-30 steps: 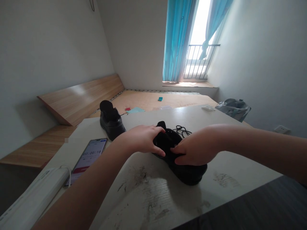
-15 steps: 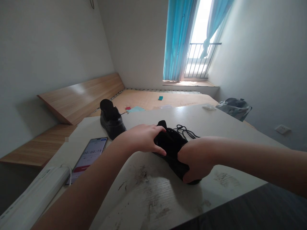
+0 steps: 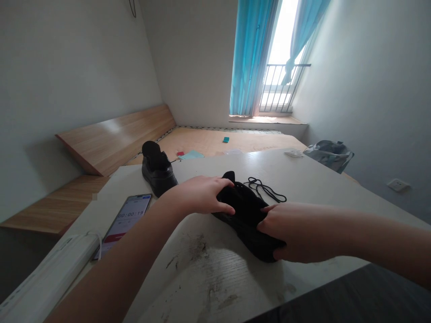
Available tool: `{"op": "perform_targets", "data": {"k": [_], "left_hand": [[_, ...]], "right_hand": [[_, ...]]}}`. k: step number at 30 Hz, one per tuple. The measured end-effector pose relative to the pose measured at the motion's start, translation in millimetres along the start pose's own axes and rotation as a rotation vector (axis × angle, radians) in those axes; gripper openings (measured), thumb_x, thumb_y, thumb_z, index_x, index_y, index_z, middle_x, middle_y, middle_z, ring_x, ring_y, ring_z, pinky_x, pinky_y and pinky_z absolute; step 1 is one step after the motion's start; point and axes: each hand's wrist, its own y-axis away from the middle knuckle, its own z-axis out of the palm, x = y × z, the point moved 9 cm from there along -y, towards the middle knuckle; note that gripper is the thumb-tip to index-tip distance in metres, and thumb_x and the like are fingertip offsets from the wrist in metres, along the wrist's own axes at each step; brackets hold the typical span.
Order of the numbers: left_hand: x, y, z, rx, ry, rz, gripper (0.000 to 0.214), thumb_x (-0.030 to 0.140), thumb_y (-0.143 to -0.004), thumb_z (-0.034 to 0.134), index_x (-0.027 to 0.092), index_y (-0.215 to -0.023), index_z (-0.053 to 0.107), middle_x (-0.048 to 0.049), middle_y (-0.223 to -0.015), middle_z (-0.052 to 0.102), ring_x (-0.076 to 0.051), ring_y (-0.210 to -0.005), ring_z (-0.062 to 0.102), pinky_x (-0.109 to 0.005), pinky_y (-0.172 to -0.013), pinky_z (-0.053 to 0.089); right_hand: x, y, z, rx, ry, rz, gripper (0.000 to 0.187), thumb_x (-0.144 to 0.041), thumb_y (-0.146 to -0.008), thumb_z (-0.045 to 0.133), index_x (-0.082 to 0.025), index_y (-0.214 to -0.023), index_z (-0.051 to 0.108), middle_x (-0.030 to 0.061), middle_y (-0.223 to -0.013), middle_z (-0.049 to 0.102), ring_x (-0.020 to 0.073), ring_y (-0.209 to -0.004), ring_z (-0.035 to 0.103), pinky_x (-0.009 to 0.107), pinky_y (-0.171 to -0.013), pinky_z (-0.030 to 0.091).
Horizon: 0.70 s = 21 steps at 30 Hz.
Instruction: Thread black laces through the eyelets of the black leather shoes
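Observation:
A black leather shoe point(image 3: 243, 213) lies on the scuffed white table point(image 3: 208, 278), with its laces removed and its collar end pointing away from me. My left hand point(image 3: 200, 195) grips the upper near the opening, with its fingers curled over the shoe. My right hand point(image 3: 303, 232) wraps the toe end and hides most of the forefoot. A loose black shoelace point(image 3: 264, 189) lies just behind the shoe. A second black shoe point(image 3: 157, 172) stands tilted up at the table's far left, apart from both hands.
A smartphone point(image 3: 125, 223) showing a timer lies left of my left forearm, beside a white power strip point(image 3: 50, 269). A small white item point(image 3: 293, 153) sits on the far table edge. Beyond stand a wooden bed platform point(image 3: 218, 141) and a grey bag point(image 3: 328, 156).
My right hand has slid toward the toe end, lower right, and now covers it. The shoelace shows more fully behind the shoe. My left hand has barely moved.

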Motion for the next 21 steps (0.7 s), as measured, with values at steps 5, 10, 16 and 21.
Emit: {"op": "perform_targets", "data": {"k": [5, 10, 16, 21], "left_hand": [[24, 12, -6.0, 0.093, -0.064, 0.047, 0.048, 0.053, -0.088, 0.047, 0.025, -0.126, 0.060, -0.0061, -0.129, 0.063, -0.027, -0.109, 0.061, -0.034, -0.084, 0.044], [43, 19, 3.2, 0.063, -0.177, 0.074, 0.053, 0.058, -0.085, 0.049, 0.019, -0.117, 0.066, -0.0091, -0.145, 0.049, -0.029, -0.103, 0.064, -0.035, -0.081, 0.047], [49, 22, 11.3, 0.003, -0.274, 0.001, 0.039, 0.041, -0.086, 0.054, 0.014, -0.108, 0.070, -0.0108, -0.145, 0.049, -0.030, -0.105, 0.064, -0.038, -0.085, 0.048], [55, 24, 26.0, -0.133, -0.252, 0.039, 0.019, 0.016, -0.081, 0.057, 0.016, -0.090, 0.073, -0.0117, -0.122, 0.067, -0.027, -0.104, 0.064, -0.042, -0.095, 0.041]], "right_hand": [[-12, 9, 12, 0.139, 0.061, -0.003, 0.011, -0.029, -0.076, 0.067, -0.020, -0.081, 0.069, 0.0073, -0.077, 0.071, 0.0266, -0.075, 0.068, 0.032, -0.059, 0.044], [-52, 0, 17, 0.281, 0.079, -0.072, 0.016, -0.026, -0.076, 0.071, -0.014, -0.086, 0.068, 0.0082, -0.074, 0.072, 0.0272, -0.070, 0.069, 0.037, -0.067, 0.049], [-79, -5, 22, 0.574, -0.002, -0.226, 0.032, -0.039, -0.070, 0.077, -0.012, -0.083, 0.067, 0.0080, -0.074, 0.072, 0.0255, -0.063, 0.067, 0.035, -0.056, 0.045], [-78, 16, 11, 0.659, -0.272, -0.455, 0.043, -0.057, -0.086, 0.055, -0.015, -0.090, 0.063, 0.0059, -0.076, 0.070, 0.0194, -0.068, 0.064, 0.031, -0.063, 0.046]]}}
